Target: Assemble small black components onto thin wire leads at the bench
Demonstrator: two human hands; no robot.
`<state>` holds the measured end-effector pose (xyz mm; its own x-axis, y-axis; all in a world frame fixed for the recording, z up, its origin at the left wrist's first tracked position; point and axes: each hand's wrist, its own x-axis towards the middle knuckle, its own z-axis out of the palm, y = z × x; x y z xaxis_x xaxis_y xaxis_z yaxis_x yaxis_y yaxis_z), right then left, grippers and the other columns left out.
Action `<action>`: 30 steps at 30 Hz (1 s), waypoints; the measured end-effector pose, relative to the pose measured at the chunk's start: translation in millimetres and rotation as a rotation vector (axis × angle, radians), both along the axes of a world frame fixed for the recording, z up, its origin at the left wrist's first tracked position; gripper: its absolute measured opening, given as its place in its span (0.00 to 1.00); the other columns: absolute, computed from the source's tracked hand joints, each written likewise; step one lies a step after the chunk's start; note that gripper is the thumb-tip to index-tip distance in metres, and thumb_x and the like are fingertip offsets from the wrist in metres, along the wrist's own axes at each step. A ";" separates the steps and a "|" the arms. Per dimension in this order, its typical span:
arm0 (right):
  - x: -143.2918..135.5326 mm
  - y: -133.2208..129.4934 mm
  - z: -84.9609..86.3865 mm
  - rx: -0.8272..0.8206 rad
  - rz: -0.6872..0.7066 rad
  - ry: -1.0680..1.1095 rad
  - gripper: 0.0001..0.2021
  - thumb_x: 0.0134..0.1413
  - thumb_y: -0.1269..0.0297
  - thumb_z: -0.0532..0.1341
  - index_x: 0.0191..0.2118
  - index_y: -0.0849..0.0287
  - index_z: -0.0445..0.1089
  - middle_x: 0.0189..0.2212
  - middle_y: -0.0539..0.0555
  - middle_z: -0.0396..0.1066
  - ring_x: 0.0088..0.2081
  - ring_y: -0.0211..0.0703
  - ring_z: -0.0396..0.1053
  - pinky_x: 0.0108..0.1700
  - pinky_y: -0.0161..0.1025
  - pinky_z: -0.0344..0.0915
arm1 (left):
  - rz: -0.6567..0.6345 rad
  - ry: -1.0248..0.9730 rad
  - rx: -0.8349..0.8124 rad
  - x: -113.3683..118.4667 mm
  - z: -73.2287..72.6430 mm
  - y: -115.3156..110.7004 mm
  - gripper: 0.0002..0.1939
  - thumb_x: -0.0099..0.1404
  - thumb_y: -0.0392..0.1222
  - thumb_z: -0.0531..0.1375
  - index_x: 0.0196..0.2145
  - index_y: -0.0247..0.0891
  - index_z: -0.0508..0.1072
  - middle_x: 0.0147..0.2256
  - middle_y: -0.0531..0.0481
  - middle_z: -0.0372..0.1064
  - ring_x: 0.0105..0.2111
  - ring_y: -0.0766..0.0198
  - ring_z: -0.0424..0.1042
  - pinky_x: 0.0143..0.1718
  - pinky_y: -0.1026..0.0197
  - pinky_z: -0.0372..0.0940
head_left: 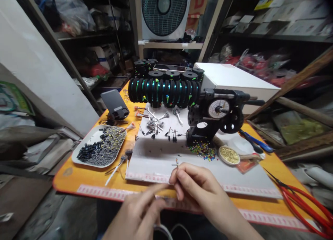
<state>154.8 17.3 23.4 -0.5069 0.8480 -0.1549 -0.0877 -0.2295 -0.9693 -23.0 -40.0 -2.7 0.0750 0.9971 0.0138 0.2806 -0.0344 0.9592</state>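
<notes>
My right hand (197, 186) is closed in a pinch above the front edge of the white board (145, 156). Between its thumb and fingertips stands a small thin fishing-rig-like piece (177, 162) with an orange tip and a short crossbar; its exact kind is too small to tell. My left hand (137, 212), smeared by motion, is just to the left and lower, its index finger reaching toward the right fingertips. Whether it holds anything cannot be made out. Beyond the hands, small black wired pieces (171, 136) and a heap of coloured beads (204, 150) lie on the board.
A black hand-cranked winder (218, 109) carries a row of black spools (163, 90). At left stands a white tray (75, 158) of small grey and black parts. A dish (229, 155) of gold bits, blue-handled pliers (257, 141) and red-handled scissors (299, 201) are right.
</notes>
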 end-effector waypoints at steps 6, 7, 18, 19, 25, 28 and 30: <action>3.6 4.9 10.6 0.380 0.005 -0.401 0.17 0.70 0.53 0.53 0.35 0.58 0.70 0.27 0.49 0.72 0.32 0.38 0.69 0.37 0.35 0.62 | 0.226 0.086 0.317 -8.1 45.7 90.6 0.16 0.67 0.43 0.61 0.52 0.41 0.75 0.33 0.48 0.76 0.32 0.60 0.75 0.30 0.64 0.68; 3.2 4.3 10.4 0.400 0.002 -0.426 0.17 0.70 0.53 0.53 0.35 0.57 0.70 0.28 0.48 0.71 0.32 0.39 0.69 0.37 0.35 0.61 | 0.232 0.092 0.339 -5.9 48.9 104.1 0.17 0.68 0.43 0.61 0.53 0.40 0.74 0.33 0.48 0.76 0.31 0.61 0.74 0.32 0.63 0.68; 11.3 7.8 10.7 0.507 -0.086 -0.473 0.16 0.69 0.55 0.53 0.34 0.57 0.70 0.25 0.49 0.72 0.29 0.40 0.70 0.34 0.35 0.62 | 0.184 0.138 0.587 3.9 61.2 112.0 0.06 0.64 0.39 0.64 0.36 0.41 0.83 0.35 0.48 0.75 0.36 0.60 0.72 0.42 0.59 0.64; 11.5 6.1 12.8 0.511 -0.091 -0.466 0.15 0.69 0.55 0.53 0.34 0.56 0.71 0.25 0.49 0.72 0.29 0.40 0.70 0.33 0.35 0.63 | 0.150 0.080 0.536 5.3 62.9 108.9 0.05 0.64 0.39 0.65 0.35 0.41 0.83 0.36 0.48 0.75 0.38 0.60 0.73 0.44 0.59 0.65; 14.9 -5.6 17.9 0.466 -0.106 -0.426 0.13 0.66 0.55 0.56 0.36 0.56 0.75 0.25 0.50 0.74 0.30 0.41 0.72 0.33 0.35 0.66 | -0.090 -0.251 0.049 16.9 54.5 101.5 0.09 0.70 0.43 0.59 0.36 0.37 0.77 0.30 0.47 0.81 0.34 0.59 0.80 0.41 0.57 0.72; 18.4 -5.2 12.6 0.419 -0.112 -0.388 0.15 0.66 0.53 0.56 0.38 0.56 0.74 0.24 0.50 0.74 0.28 0.40 0.72 0.33 0.35 0.66 | -0.146 -0.286 -0.034 17.8 41.9 101.3 0.11 0.71 0.43 0.57 0.38 0.35 0.76 0.33 0.43 0.83 0.36 0.57 0.82 0.43 0.55 0.74; 20.6 -3.7 9.1 0.394 -0.135 -0.381 0.15 0.66 0.53 0.56 0.40 0.56 0.74 0.25 0.50 0.74 0.28 0.40 0.71 0.33 0.35 0.66 | -0.155 -0.278 -0.049 17.1 36.7 100.3 0.10 0.70 0.42 0.58 0.39 0.34 0.77 0.37 0.41 0.83 0.40 0.55 0.81 0.46 0.53 0.74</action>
<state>175.4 13.6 32.5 -0.3601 0.9322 0.0357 0.2819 0.1452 -0.9484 -6.0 60.2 34.0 0.2258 0.9742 0.0075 0.0030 -0.0084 1.0000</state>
